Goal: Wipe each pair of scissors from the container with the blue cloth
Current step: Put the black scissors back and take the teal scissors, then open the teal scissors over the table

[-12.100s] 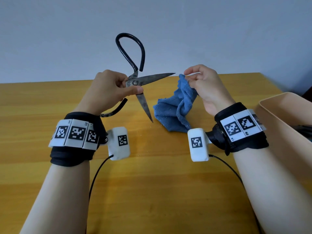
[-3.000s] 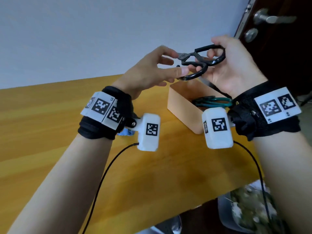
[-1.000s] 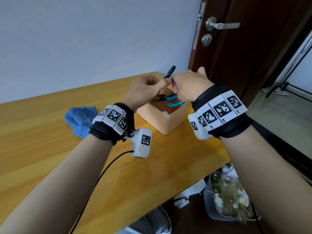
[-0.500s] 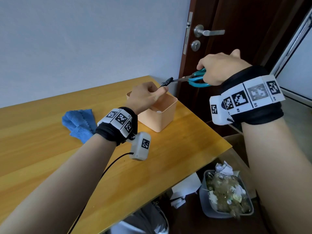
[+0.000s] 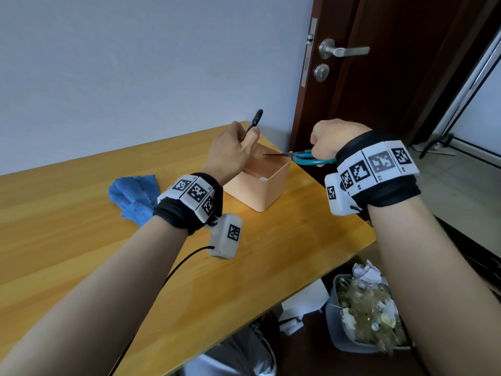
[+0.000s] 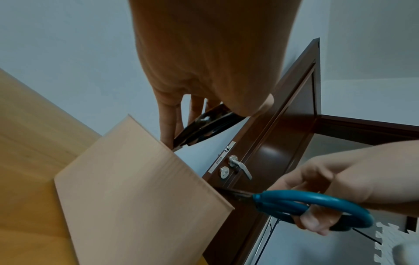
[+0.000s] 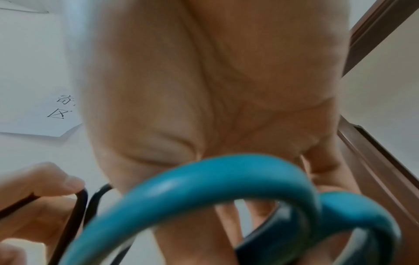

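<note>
Scissors with blue handles (image 5: 307, 158) held by the loops in right hand (image 5: 334, 141) above peach box (image 5: 267, 192), black scissors (image 5: 253, 123) gripped in left hand (image 5: 234, 156); hard, sharp, best taken by handles; blue cloth (image 5: 134, 194) on table, soft

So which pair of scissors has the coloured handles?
The teal-handled scissors in the right hand; the black-handled scissors, in the left hand, are all dark.

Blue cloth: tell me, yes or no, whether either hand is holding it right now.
No: the blue cloth lies on the table, while the left hand grips black scissors and the right hand grips teal scissors.
</note>
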Available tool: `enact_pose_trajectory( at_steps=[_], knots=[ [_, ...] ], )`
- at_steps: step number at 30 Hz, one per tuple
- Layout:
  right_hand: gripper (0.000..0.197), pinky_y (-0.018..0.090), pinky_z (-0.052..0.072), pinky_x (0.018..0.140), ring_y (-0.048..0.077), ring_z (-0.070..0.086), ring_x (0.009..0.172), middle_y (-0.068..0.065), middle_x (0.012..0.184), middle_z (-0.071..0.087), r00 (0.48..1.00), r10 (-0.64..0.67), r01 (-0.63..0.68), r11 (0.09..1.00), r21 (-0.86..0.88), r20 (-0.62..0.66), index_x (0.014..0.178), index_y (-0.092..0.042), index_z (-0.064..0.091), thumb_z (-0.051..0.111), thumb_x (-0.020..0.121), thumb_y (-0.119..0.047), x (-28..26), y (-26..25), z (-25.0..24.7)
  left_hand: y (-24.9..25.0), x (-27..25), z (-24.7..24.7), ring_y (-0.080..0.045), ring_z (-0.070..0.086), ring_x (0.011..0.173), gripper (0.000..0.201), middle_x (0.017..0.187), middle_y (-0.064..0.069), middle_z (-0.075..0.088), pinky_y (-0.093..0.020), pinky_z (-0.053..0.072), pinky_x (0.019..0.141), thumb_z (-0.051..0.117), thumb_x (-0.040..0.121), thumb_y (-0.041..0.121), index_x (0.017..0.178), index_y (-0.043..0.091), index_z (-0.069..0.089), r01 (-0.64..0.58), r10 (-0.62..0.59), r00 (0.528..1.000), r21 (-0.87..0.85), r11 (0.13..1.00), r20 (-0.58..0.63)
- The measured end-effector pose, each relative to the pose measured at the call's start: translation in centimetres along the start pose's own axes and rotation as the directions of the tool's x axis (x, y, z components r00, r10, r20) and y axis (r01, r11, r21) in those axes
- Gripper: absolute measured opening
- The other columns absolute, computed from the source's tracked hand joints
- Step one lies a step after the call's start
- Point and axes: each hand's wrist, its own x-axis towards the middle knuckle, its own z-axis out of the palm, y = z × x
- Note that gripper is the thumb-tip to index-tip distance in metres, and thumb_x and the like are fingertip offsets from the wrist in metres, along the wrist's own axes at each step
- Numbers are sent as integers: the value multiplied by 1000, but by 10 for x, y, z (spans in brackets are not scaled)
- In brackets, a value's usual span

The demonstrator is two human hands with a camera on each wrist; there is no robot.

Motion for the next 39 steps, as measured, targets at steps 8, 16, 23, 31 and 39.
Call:
enact_pose_trajectory(
  at_steps=[8, 16, 23, 31, 39],
  knots=[
    [28, 33, 43, 66, 20, 52, 73, 7, 83, 54, 1000, -15, 15, 999, 41, 8, 120, -4, 62, 50, 97, -12, -1, -14, -1, 1, -10, 3, -24, 48, 80, 37, 87, -4, 53, -34, 31, 65, 45, 104, 44, 98, 8, 51, -80, 74, 995, 81, 993, 72],
    [33, 41, 41, 81, 35, 54, 105, 11, 102, 50, 989, 28, 5, 976, 216, -146, 127, -7, 53, 48, 97, -20, -14, -14, -13, 1, -10, 6, -28, 49, 86, 39, 96, -10, 54, -34, 30, 72, 43, 104, 47, 97, 9, 47, -96, 82, 991, 132, 987, 107],
    [43, 47, 46, 99, 35, 54, 117, 13, 123, 55, 970, -69, 170, 879, 446, -232, 134, -9, 48, 47, 91, -13, -19, -44, -13, 5, -21, 23, -30, 46, 105, 46, 108, -10, 55, -44, 43, 87, 46, 98, 60, 99, 15, 42, -199, 109, 964, 381, 903, 244],
    [53, 34, 46, 94, 29, 53, 121, 12, 136, 54, 946, -186, 313, 725, 614, -264, 145, -10, 41, 49, 93, -7, -12, -78, -1, -17, -12, -32, -24, 64, 105, 43, 111, -7, 71, -42, 50, 95, 49, 96, 50, 111, 12, 66, -17, 4, 984, 72, 997, 176],
    [66, 32, 45, 99, 27, 50, 130, 12, 147, 45, 911, -286, 411, 592, 694, -295, 154, -13, 24, 57, 97, -13, -11, -139, 16, -21, -41, -115, -18, 73, 84, 59, 94, 0, 77, -31, 58, 76, 31, 104, 60, 103, 15, 70, 232, -161, 967, -416, 879, 199]
  ],
)
